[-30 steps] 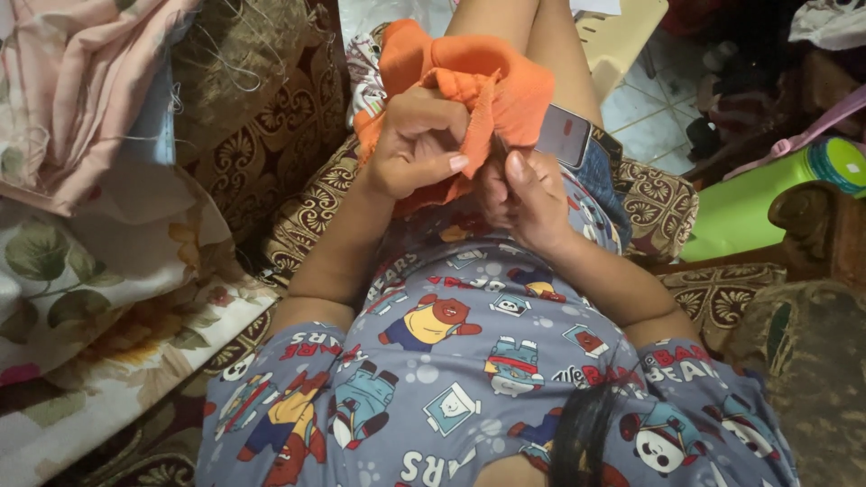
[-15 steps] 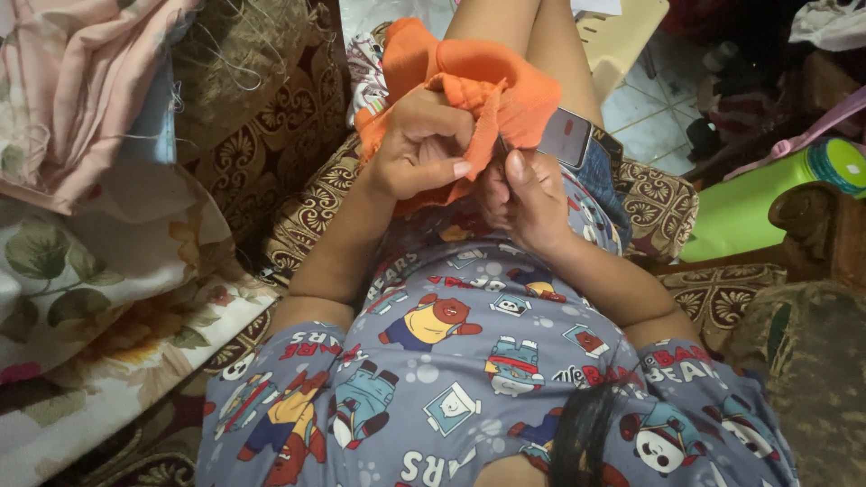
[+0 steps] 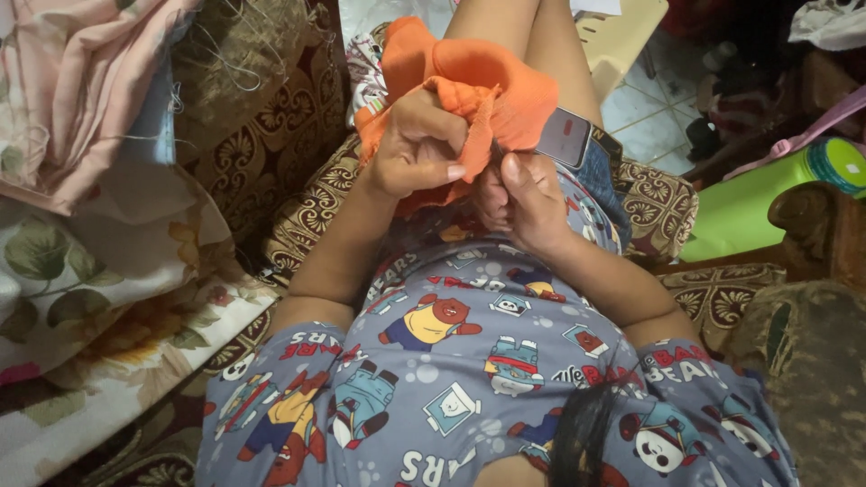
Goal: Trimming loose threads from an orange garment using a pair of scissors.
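I am sitting at home in a living room: a brown patterned fabric sofa (image 3: 271, 135) under my hands, floral bedsheets (image 3: 99, 298) lying left of them, pale tiled floor (image 3: 649, 117) beyond.

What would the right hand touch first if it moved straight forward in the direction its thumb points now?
Most likely the orange cloth. The right hand points up and away from the body, and the cloth bunched in the left hand lies directly ahead, almost touching the thumb. Depth is hard to judge.

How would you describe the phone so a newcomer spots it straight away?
Start at the person's lap, where the left hand bunches orange cloth. Just right of that cloth, above the right hand, a small flat grey phone rests on the thigh. It is the only hard, smooth-edged rectangle among soft fabrics.
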